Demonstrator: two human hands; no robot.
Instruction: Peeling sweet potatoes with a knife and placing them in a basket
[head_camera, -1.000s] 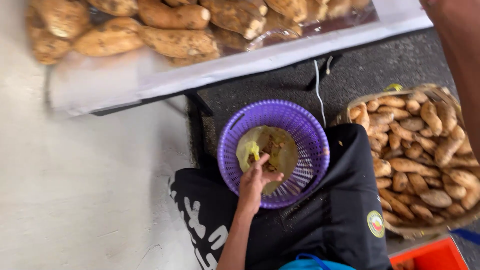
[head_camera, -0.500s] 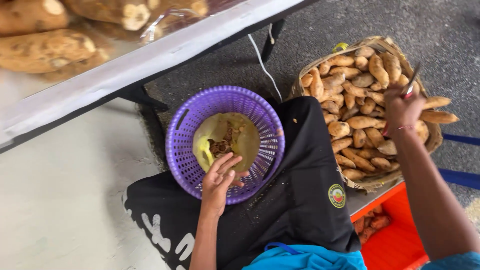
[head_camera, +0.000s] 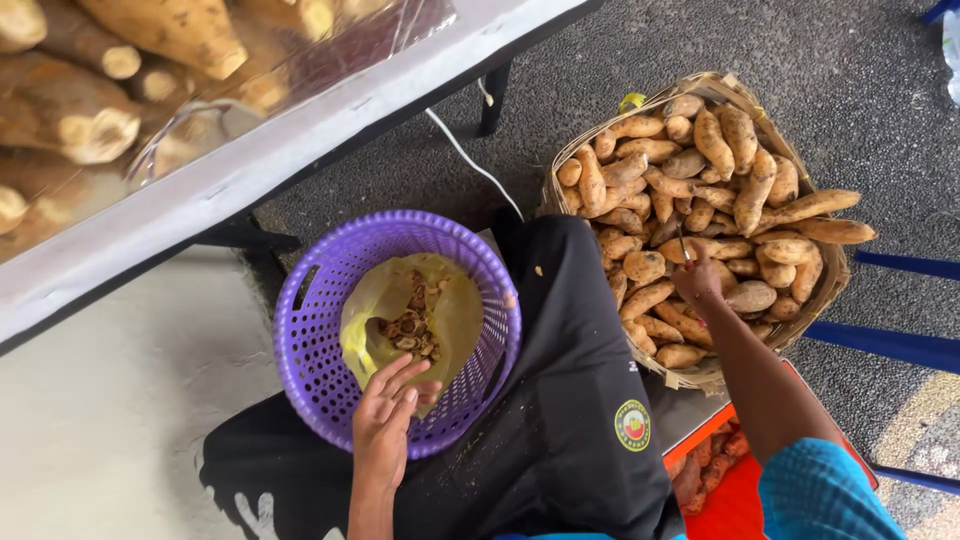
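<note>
My left hand (head_camera: 385, 425) rests loose and empty on the near rim of the purple basket (head_camera: 310, 330) on my lap, fingers over the yellow bag (head_camera: 375, 300) of peelings (head_camera: 412, 325). To its right, my right hand (head_camera: 697, 280) reaches into the woven basket (head_camera: 830, 285), pinching what looks like a small blade; best to pick a top sweet potato (head_camera: 808, 206), lying lengthwise left-right.

One head-worn view here, staring steeply down from close above the lap; the left hand (head_camera: 385, 430) sits low in frame, the right hand (head_camera: 697, 280) out to its right, the table (head_camera: 250, 170) beyond both
</note>
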